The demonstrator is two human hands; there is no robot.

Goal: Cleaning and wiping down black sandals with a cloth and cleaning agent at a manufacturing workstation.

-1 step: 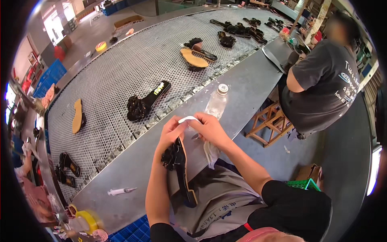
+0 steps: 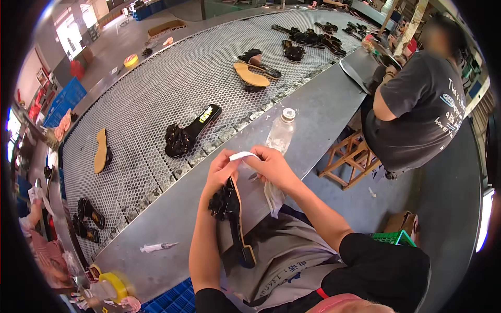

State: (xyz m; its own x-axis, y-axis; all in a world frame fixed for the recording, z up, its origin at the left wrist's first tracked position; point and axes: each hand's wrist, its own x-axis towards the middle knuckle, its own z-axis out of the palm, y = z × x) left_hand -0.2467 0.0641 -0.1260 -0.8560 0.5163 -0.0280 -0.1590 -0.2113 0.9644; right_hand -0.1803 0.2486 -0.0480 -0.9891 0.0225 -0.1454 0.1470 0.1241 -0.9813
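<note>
My left hand (image 2: 222, 169) is closed around the toe end of a black slide sandal (image 2: 237, 224) with a dark ruffled upper. The sandal hangs down along my forearm, its tan sole edge toward the right and its heel end over my lap. A strip of white cloth (image 2: 243, 155) stretches between the fingertips of both hands. My right hand (image 2: 271, 166) pinches its right end, fingers curled. Below that hand hangs another piece of white cloth (image 2: 274, 199); whether the two are joined is hidden. A clear bottle (image 2: 282, 130) with a silver cap stands just beyond my right hand.
A metal ledge (image 2: 172, 224) holds a syringe (image 2: 158, 247). On the mesh conveyor (image 2: 141, 104) lie a black sandal (image 2: 190, 130), tan-soled ones (image 2: 251, 75) and several more. A co-worker (image 2: 422, 94) sits on a wooden stool (image 2: 349, 161) at the right. Yellow tape (image 2: 114, 286) is at lower left.
The co-worker's forearms have risen a little, with a shoe-like object in hand. My own hands, the sandal and the cloth have hardly moved.
</note>
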